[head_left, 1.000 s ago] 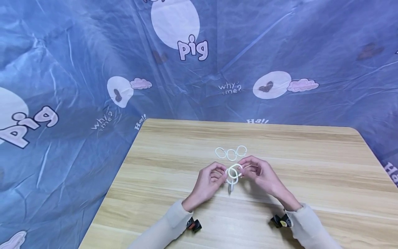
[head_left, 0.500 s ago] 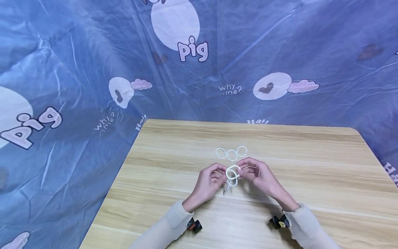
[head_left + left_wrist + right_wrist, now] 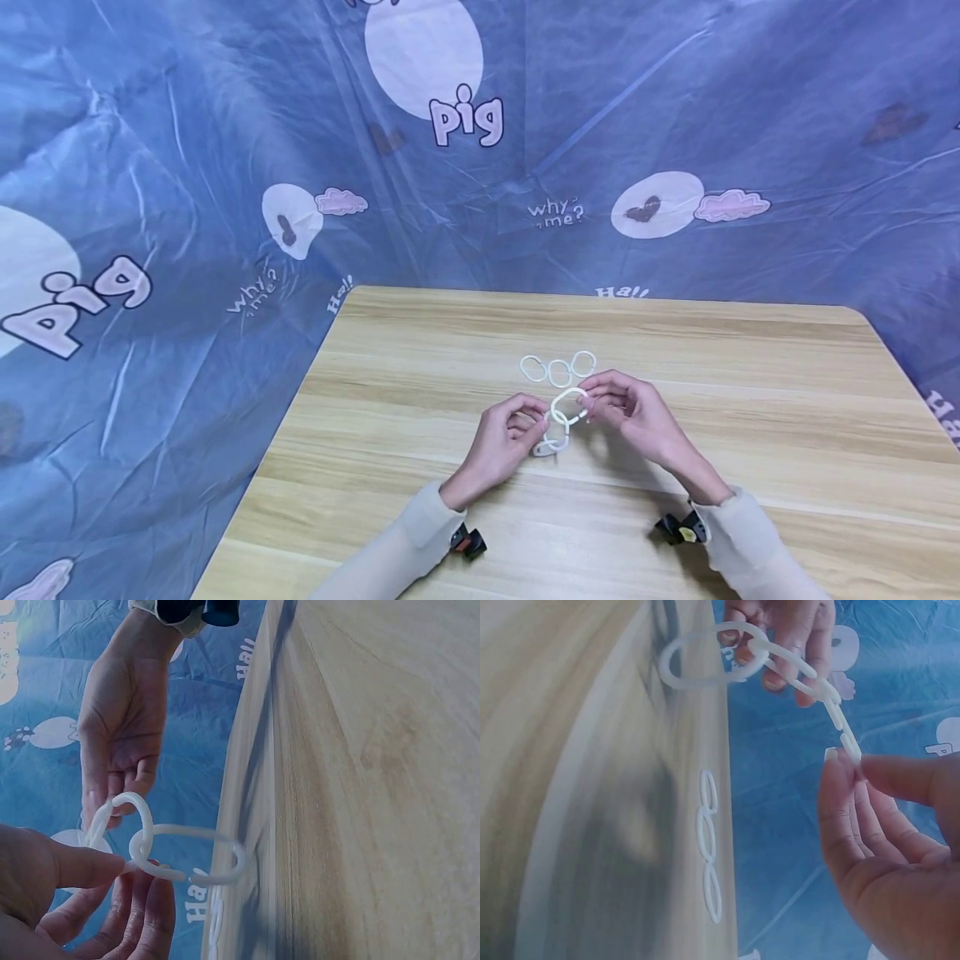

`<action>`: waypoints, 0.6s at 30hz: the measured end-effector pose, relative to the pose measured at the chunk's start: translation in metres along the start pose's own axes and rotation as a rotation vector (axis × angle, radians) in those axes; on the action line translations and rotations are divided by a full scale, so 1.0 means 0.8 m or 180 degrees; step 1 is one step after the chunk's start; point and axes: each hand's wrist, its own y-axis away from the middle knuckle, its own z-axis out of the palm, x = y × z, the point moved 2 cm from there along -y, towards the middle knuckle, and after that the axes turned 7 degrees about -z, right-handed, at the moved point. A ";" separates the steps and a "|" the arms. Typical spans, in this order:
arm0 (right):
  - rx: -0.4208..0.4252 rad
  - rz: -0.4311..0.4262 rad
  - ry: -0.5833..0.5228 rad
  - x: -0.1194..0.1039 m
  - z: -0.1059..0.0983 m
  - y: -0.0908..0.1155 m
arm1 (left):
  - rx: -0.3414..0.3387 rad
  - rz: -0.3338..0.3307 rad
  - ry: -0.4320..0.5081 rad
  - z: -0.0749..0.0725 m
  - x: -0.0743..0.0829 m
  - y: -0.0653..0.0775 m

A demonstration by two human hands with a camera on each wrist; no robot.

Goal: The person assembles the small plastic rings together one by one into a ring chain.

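Your left hand (image 3: 501, 437) and your right hand (image 3: 630, 414) meet above the middle of the wooden surface (image 3: 750, 400), and between them hangs a short chain of linked white plastic rings (image 3: 561, 421). Your left fingers (image 3: 90, 866) are curled, with the thumb and fingertips pinching the chain where two rings join; in the left wrist view the lowest ring droops from that pinch down toward the surface, and whether it touches the wood cannot be told. Your right fingers (image 3: 840, 802) are curled too, pinching the top ring at its split end between thumb and fingertips, so the chain runs slanting from your right hand down to your left. The ring in your right hand stands tilted, partly threaded through the one below it.

Just beyond your hands, farther from you on the surface, three more white rings (image 3: 558, 367) lie flat in a row, side by side and close enough to look touching. They are near your right fingertips but apart from them.

Both wrists wear pale sleeves (image 3: 420, 533), each with a small black camera mount at the cuff. Behind the surface hangs a blue sheet (image 3: 225, 167) printed with "pig" and "why me?" lettering.
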 end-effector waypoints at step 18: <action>-0.0005 0.0010 -0.0028 -0.008 0.006 -0.001 | 0.0008 0.0096 -0.0094 -0.001 -0.006 0.000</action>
